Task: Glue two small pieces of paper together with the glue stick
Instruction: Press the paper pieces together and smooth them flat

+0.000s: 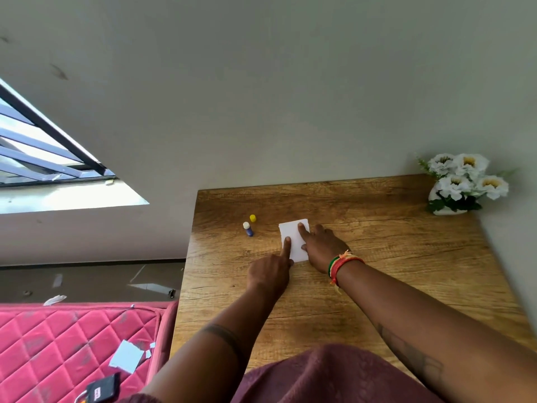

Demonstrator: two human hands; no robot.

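A small white paper (294, 237) lies flat on the wooden table (377, 271). Whether it is one sheet or two stacked I cannot tell. My left hand (271, 270) has its index finger stretched out, its tip pressing the paper's left edge, the other fingers curled. My right hand (322, 247) presses the paper's right side with its fingertips. Left of the paper stands the blue glue stick (248, 229), uncapped with its white tip up. Its yellow cap (252, 218) sits just behind it.
A white vase of white flowers (462, 184) stands at the table's far right corner against the wall. Left of the table is a pink quilted mattress (72, 344) with paper scraps (127, 356) and a padlock (100, 389) on it.
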